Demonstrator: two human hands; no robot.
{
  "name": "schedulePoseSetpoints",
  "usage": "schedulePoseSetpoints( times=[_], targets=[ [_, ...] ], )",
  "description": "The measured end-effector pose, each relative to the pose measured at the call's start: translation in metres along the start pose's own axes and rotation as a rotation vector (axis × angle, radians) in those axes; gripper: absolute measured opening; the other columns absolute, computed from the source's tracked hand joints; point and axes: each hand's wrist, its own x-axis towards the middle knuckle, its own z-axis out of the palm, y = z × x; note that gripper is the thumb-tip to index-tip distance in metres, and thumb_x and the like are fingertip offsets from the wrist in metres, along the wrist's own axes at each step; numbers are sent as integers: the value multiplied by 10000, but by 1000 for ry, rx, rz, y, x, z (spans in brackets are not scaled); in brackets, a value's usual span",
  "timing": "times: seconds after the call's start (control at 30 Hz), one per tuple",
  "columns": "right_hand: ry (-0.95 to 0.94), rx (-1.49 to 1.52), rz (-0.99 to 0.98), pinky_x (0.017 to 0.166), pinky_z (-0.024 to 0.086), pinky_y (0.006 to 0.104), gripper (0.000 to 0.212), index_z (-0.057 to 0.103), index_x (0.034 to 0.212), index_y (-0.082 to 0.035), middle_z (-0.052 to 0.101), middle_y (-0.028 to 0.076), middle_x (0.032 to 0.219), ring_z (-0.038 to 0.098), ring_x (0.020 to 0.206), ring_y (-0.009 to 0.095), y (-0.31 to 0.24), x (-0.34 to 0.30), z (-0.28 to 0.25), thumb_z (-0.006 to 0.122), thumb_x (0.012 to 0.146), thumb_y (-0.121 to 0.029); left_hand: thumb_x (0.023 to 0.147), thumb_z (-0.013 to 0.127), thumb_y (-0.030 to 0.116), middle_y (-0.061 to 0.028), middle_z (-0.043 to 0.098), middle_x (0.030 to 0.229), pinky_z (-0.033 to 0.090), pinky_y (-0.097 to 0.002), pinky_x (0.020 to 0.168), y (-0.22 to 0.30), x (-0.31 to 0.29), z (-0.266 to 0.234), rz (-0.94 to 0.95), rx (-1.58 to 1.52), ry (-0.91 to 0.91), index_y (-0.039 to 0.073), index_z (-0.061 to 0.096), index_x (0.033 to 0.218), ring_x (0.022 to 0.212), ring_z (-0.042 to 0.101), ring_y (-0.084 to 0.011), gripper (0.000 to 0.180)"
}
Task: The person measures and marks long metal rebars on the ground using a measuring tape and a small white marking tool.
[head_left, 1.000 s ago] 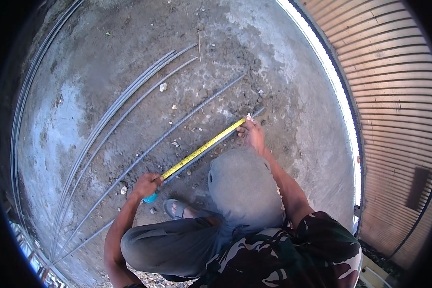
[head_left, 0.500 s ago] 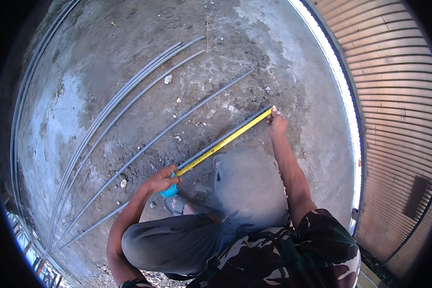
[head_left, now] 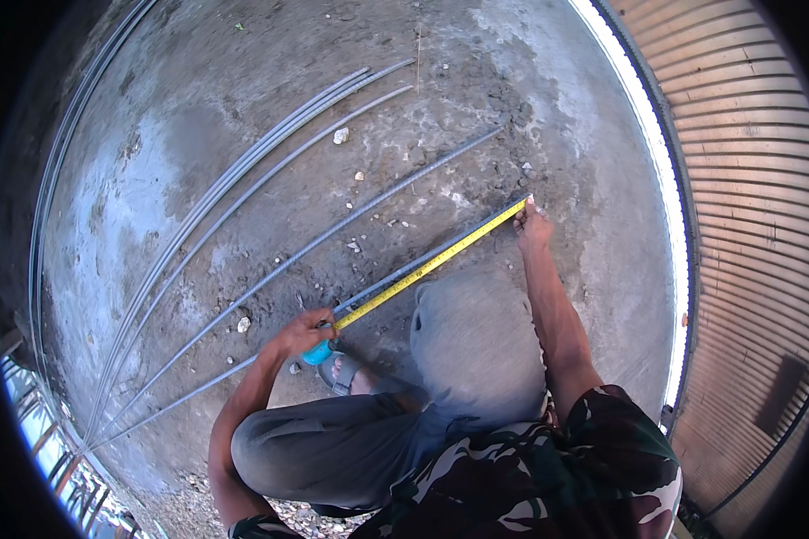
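A yellow tape measure blade (head_left: 431, 264) is stretched along a steel rebar (head_left: 386, 279) lying on the ground. My left hand (head_left: 306, 332) is closed around the turquoise tape measure case (head_left: 317, 352), its fingers also against the rebar. At the rebar's far right end, my right hand (head_left: 534, 226) pinches the tip of the blade. The blade runs straight between both hands, just on my side of the bar. Part of the case is hidden under my left hand.
Another rebar (head_left: 377, 201) lies beyond the measured one, with several more bars (head_left: 234, 175) farther left. Small stones (head_left: 341, 136) dot the rough ground. A corrugated wall (head_left: 737, 180) stands at the right. My knee (head_left: 472, 346) is bent close below the tape.
The whole view has shifted a little, so the bars and ground sit slightly farther right. Both hands keep their hold on the tape measure, which stays along the rebar.
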Motion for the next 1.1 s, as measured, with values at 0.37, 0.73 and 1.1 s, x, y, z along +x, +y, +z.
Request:
schedulePoseSetpoints(
  times=[0.37, 0.73, 1.1],
  targets=[
    [-199, -169, 105, 545, 505, 290, 240, 579, 973, -60, 655, 54, 790, 624, 643, 138, 11, -63, 1, 642, 955, -291, 715, 715, 228, -234, 669, 901, 500, -471, 850, -22, -110, -32, -434, 385, 177, 45, 579, 1011, 943, 641, -435, 374],
    [-429, -1058, 174, 608, 514, 292, 434, 592, 1145, -19, 680, 90, 903, 658, 743, 158, -157, -273, -63, 633, 941, -399, 678, 721, 161, -106, 652, 1116, 542, -454, 819, 32, -311, -51, -469, 450, 468, 163, 648, 1067, 984, 645, -352, 396],
    [-651, -1253, 13, 524, 461, 263, 332, 598, 1125, -51, 638, 57, 830, 623, 656, 119, -292, -457, -43, 620, 942, -327, 735, 689, 229, -118, 692, 990, 543, -425, 839, 89, -574, -52, -536, 340, 504, 179, 702, 1074, 948, 670, -311, 343]
  ],
)
